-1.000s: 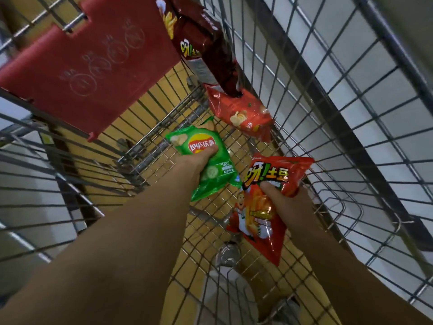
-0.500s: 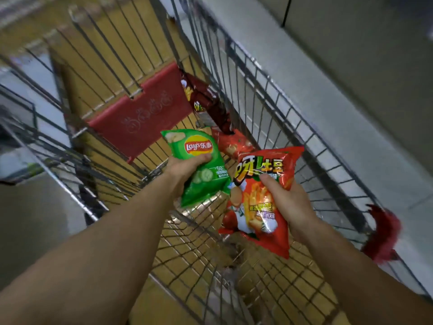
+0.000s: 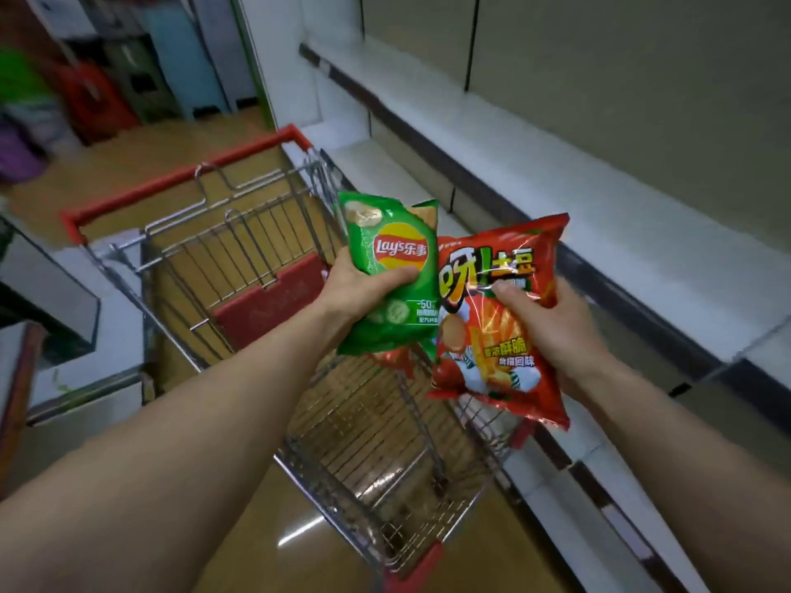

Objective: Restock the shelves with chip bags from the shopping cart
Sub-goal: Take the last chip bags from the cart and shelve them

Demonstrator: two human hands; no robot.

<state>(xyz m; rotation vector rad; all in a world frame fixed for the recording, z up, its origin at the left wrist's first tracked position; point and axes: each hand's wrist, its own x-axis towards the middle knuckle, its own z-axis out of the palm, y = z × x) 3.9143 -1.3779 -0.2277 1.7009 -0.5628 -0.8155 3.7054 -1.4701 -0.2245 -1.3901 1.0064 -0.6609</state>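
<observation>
My left hand (image 3: pixel 364 288) grips a green Lay's chip bag (image 3: pixel 391 250) upright, with the thumb across its front. My right hand (image 3: pixel 543 318) grips a red chip bag (image 3: pixel 492 365) by its upper middle. Both bags are held side by side above the wire shopping cart (image 3: pixel 239 237), near its right rim. A scrap of another red bag (image 3: pixel 391 357) shows in the cart just below the green one. The white shelves (image 3: pixel 556 186) run along the right and look bare.
The cart has a red handle bar (image 3: pixel 179 177) at the far end and a red child-seat flap (image 3: pixel 265 301). A white counter or freezer (image 3: pixel 85 336) stands on the left. Coloured goods (image 3: pixel 85 96) are stacked at the far left on the yellowish floor.
Both hands have lifted their bags up out of the cart basket to above its rim. My view has risen and turned toward the shelves on the right.
</observation>
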